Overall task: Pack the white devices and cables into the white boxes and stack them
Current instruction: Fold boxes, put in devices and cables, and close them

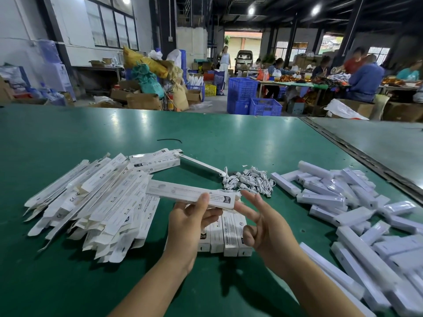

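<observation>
Long white printed cardboard box (190, 194) up off the green table (91, 133), pinched near its right end by left hand (190, 223), thumb on top. Right hand (267, 227) holding nothing, fingers straight, at that end. Beneath the grip, row of closed white boxes (229, 239); left, flattened white cartons (91, 202); beyond, tangled white cables (249, 181); right, white bar-shaped devices (366, 216).

packed boxes (229, 236) partly behind left hand (190, 223) — device pile (357, 255) cut by right edge — far workers (364, 78) blurred
</observation>
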Demonstrator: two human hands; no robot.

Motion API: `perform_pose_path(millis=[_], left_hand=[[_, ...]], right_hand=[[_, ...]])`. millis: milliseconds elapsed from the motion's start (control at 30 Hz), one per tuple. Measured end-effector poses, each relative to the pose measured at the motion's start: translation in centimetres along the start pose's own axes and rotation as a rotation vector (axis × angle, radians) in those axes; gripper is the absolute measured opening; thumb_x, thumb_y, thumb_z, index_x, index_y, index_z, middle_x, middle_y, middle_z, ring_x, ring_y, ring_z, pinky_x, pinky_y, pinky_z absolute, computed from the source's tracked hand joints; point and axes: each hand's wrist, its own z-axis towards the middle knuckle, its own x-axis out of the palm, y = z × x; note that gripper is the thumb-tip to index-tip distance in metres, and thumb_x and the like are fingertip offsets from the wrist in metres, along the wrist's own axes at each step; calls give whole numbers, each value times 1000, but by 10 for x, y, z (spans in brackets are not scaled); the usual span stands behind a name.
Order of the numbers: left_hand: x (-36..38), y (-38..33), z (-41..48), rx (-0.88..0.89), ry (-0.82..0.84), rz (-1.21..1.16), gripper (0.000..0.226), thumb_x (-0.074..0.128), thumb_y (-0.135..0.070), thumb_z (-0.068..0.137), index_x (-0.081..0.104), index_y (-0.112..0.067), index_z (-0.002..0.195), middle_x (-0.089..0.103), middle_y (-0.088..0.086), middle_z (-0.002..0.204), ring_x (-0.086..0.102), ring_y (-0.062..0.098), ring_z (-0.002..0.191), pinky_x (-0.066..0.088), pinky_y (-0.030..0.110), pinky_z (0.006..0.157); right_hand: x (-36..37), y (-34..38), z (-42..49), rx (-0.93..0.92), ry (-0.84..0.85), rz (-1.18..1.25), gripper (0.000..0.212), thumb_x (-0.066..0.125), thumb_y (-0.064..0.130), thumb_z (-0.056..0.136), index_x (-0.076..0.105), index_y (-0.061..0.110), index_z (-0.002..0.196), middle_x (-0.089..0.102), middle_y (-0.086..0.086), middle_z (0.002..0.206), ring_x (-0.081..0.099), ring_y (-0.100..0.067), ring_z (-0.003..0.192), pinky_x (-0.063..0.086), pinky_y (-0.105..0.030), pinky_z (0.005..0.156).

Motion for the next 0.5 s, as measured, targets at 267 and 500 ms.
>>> perform_pose_path(millis=[267, 500], left_hand=[[-4, 3, 5, -42, -56, 25, 65, 67, -46, 76, 51, -6, 125, 74, 11, 80, 68, 18, 67, 54, 25, 63], [-10, 4, 1, 193, 90, 512, 68, 56, -41, 94, 17, -62, 146, 74, 0, 80, 69, 18, 69, 58, 31, 67]], right_hand=[[3, 0, -5, -333, -46, -394, 25, 66, 10, 89, 79, 30, 94, 73, -2, 79, 55, -9, 55, 44, -17, 52], [1, -14, -2, -416, -208, -665, 15, 75, 13, 84, 71, 26, 77, 70, 4, 77, 64, -14, 69, 52, -28, 63]])
